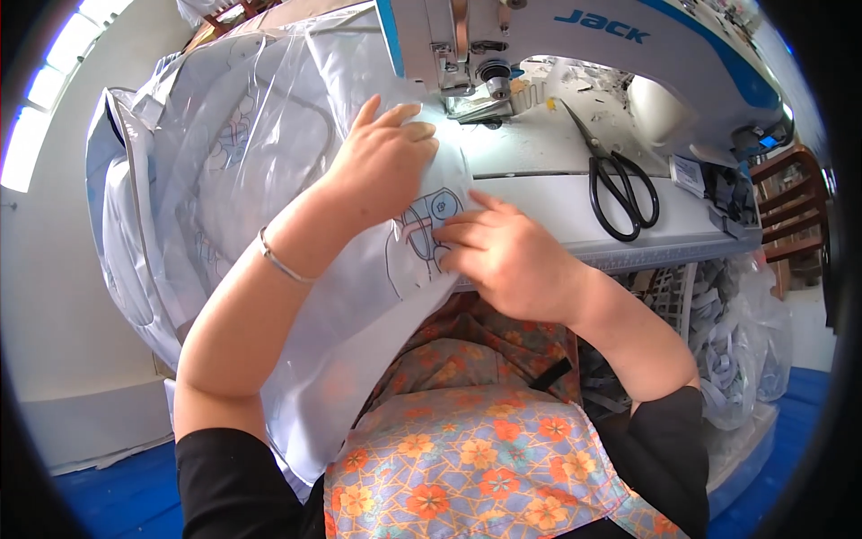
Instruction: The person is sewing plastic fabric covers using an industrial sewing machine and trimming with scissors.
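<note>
The left hand (386,157) lies palm down on a sheet of white fabric (359,274), its fingers spread and slightly bent near the lit presser foot; whether it pinches any cloth cannot be told. The right hand (516,256) sits at the right edge of the same fabric, fingers half curled and touching it beside a printed line drawing (420,235); whether its thumb closes underneath is hidden. The fabric slopes from the presser foot (485,110) of the sewing machine (646,72) down toward the floral apron (476,458). On the left, glossy clear film (278,135) covers more pale material, with another printed drawing (235,135) showing through. Right of the hands, scissors with black handles (620,193) lie on the white worktop (557,216), and a small white packet (689,175) sits near its right end beside dark items too small to tell. Below the worktop, a clear plastic bag (745,350) bulges with pale strips, next to a lattice-sided basket (669,301) whose contents are unclear. Beyond stands a brown wooden chair (795,202).
</note>
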A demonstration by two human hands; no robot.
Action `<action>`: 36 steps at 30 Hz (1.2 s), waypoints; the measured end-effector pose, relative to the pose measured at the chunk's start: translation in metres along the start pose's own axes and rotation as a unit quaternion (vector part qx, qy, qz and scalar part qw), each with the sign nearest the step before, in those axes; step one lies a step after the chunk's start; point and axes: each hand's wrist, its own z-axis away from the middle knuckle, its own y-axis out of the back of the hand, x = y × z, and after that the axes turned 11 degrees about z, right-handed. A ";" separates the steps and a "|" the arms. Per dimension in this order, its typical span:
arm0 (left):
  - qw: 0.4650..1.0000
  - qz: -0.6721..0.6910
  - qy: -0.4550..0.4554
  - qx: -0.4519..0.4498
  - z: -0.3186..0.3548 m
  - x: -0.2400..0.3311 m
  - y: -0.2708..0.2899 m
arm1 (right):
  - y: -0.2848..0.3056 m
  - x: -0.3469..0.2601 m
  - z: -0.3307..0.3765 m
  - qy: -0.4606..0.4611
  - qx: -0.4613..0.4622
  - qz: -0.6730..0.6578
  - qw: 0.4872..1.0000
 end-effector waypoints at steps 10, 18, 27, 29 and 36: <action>0.990 -0.022 0.022 -0.136 -0.011 0.016 0.012 | -0.011 -0.063 -0.026 0.187 -0.089 -0.030 0.978; 0.973 -0.081 0.057 -0.211 -0.025 0.024 0.018 | -0.045 -0.039 0.050 -0.041 0.039 -0.142 0.988; 1.000 0.014 0.024 0.013 0.004 0.025 -0.022 | -0.052 -0.067 0.023 0.020 0.097 0.003 0.995; 0.999 0.029 0.026 -0.017 0.006 0.024 -0.015 | -0.060 -0.064 0.029 0.009 0.105 -0.004 0.994; 0.998 0.023 0.041 0.033 0.018 0.047 -0.026 | -0.050 -0.051 0.032 -0.028 0.097 0.012 0.995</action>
